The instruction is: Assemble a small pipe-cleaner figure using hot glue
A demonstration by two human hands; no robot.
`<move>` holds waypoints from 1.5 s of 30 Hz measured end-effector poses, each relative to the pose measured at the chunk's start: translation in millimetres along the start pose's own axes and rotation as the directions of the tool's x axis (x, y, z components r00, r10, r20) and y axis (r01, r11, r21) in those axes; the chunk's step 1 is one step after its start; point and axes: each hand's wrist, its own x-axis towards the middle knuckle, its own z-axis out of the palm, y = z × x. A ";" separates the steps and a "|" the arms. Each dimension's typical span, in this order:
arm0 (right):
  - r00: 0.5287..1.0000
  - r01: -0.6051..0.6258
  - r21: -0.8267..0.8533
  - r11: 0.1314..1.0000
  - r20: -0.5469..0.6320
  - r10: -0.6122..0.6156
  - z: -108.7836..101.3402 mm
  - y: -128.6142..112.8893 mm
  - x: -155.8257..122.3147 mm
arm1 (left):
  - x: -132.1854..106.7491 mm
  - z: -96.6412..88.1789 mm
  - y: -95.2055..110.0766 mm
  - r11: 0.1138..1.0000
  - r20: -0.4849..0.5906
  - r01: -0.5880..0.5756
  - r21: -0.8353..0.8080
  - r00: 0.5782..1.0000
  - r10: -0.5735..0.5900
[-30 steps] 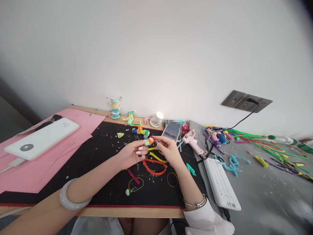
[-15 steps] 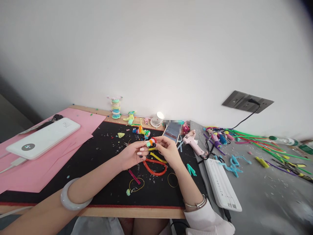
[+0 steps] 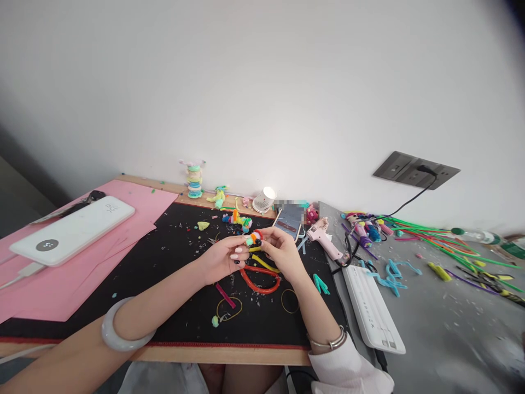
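Note:
Between the fingertips of both hands is a small multicoloured pipe-cleaner piece [image 3: 254, 238], with red, orange, white and green fuzzy bands. My left hand [image 3: 227, 256] pinches its left end, and my right hand [image 3: 282, 249] grips its right end. Fingers cover part of it. Just below the hands lie a yellow pipe cleaner [image 3: 266, 264] and an orange-red loop [image 3: 260, 287]. Behind the hands a striped rainbow pipe-cleaner coil [image 3: 238, 220] rests on the black mat [image 3: 180, 295]. A magenta strip [image 3: 225, 296] and a thin gold ring [image 3: 290, 301] lie nearer the front edge.
A pink glue gun [image 3: 326, 239], a phone [image 3: 288, 221] and a paper cup [image 3: 264, 200] stand behind. White power banks [image 3: 74, 230] lie left and right. Green pipe cleaners [image 3: 430, 241] spread over the grey surface at right. A wall socket [image 3: 416, 170] holds a plugged cable.

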 end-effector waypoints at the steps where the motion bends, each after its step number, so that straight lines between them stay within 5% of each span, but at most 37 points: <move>1: 1.000 0.002 -0.001 1.000 -0.002 -0.002 0.4 -0.2 -0.2 | 0.0 -0.1 -0.1 1.000 0.003 0.000 -0.002 1.000 0.000; 22: 0.983 0.183 -0.310 0.933 0.066 -0.171 4.4 0.0 -3.9 | 3.8 -6.0 1.4 0.988 0.041 0.126 -0.091 0.992 -0.122; 36: 0.990 0.119 -0.192 0.974 0.098 -0.102 6.8 -2.3 -5.8 | 2.7 -5.4 -3.2 0.982 0.010 -0.013 0.186 1.000 0.011; 45: 0.992 0.114 -0.208 0.971 0.073 -0.101 7.2 0.3 -5.0 | 4.4 -1.3 -8.5 0.798 -0.066 -0.231 0.556 0.945 0.319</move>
